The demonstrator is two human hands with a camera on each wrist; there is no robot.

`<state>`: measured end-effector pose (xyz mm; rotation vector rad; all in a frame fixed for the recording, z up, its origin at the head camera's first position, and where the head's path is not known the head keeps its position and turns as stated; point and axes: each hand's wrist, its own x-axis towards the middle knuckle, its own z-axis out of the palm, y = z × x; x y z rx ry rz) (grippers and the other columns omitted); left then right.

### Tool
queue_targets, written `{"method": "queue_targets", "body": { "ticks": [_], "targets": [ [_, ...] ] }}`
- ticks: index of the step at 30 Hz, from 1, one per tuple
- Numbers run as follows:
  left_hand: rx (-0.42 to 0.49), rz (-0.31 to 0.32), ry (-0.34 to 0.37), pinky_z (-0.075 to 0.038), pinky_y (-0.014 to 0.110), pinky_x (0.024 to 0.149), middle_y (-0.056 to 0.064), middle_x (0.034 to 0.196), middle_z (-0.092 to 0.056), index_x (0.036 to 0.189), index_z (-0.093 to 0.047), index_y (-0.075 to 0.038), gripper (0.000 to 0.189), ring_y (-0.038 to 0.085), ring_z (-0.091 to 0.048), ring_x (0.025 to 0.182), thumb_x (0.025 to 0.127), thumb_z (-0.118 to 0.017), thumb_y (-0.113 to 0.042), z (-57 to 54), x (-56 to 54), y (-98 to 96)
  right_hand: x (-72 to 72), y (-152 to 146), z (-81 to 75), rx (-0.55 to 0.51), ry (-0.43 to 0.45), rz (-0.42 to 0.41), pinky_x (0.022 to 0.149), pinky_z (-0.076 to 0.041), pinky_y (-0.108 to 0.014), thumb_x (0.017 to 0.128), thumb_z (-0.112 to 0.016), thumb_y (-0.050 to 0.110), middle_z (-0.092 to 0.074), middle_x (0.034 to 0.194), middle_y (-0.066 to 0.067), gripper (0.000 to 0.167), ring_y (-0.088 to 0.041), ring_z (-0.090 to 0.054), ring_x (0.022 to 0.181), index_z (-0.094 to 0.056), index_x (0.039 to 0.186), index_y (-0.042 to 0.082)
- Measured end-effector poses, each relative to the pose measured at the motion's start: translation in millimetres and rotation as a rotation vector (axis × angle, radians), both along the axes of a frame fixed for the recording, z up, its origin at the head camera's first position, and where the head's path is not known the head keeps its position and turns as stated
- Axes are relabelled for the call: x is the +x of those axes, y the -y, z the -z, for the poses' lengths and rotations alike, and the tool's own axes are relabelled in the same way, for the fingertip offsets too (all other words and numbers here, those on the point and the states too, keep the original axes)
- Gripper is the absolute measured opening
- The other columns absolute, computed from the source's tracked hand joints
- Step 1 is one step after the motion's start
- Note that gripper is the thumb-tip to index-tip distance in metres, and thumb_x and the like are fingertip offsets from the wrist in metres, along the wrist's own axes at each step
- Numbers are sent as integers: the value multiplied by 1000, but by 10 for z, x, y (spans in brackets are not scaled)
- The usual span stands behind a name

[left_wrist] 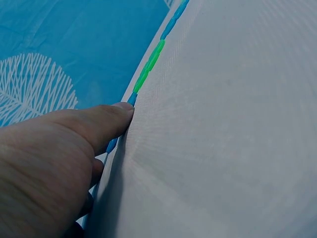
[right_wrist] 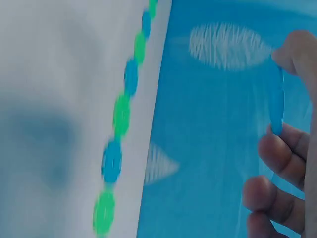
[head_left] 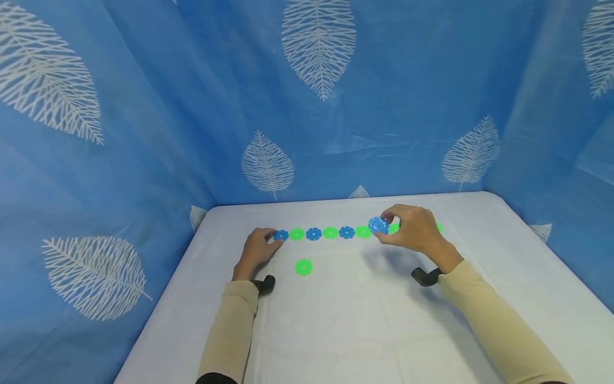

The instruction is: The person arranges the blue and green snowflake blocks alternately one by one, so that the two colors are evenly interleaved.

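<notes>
A row of notched plastic discs, alternating green and blue, lies across the white table. At its left end, my left hand [head_left: 256, 249] pinches the blue end disc [head_left: 281, 235] between thumb and fingers; the thumb covers part of it in the left wrist view. My right hand [head_left: 414, 229] grips another blue disc [head_left: 378, 225] by its edges, raised off the table. This disc appears edge-on between thumb and finger in the right wrist view [right_wrist: 277, 101]. Behind that hand, green discs [head_left: 394, 228] are partly hidden. A loose green disc [head_left: 304, 267] lies nearer me, below the row.
A blue cloth with white leaf prints [head_left: 316, 149] hangs behind and beside the white table [head_left: 336, 330]. Black wrist mounts [head_left: 426, 277] stick out by both sleeves. The row runs near the table's far edge.
</notes>
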<state>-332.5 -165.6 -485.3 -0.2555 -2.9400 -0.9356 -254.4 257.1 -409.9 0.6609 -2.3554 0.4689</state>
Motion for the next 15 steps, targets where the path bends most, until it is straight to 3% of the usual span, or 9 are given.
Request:
{"method": "queue_targets", "body": {
  "ticks": [3, 10, 15],
  "targets": [
    [6, -3, 0, -51, 47, 97, 13, 116, -65, 130, -67, -10, 48, 29, -60, 109, 91, -73, -38, -18, 20, 28, -86, -213, -35, 28, 25, 103, 46, -37, -25, 62, -90, 43, -69, 73, 2, 42, -9, -51, 55, -77, 89, 14],
    [13, -5, -2, -50, 47, 97, 14, 116, -64, 131, -66, -10, 48, 30, -60, 109, 92, -73, -37, -33, 15, 6, -136, -730, 21, -5, 250, 337, 46, -36, -28, 75, -82, 48, -70, 80, -4, 43, -16, -47, 58, -75, 98, 12],
    [5, -7, 7, -51, 48, 96, 13, 115, -64, 131, -67, -10, 48, 28, -60, 108, 92, -73, -37, -6, 15, -19, -98, -1056, 144, -48, 285, 451, 46, -36, -33, 76, -80, 52, -69, 83, -6, 48, -20, -52, 62, -73, 99, 11]
  ]
}}
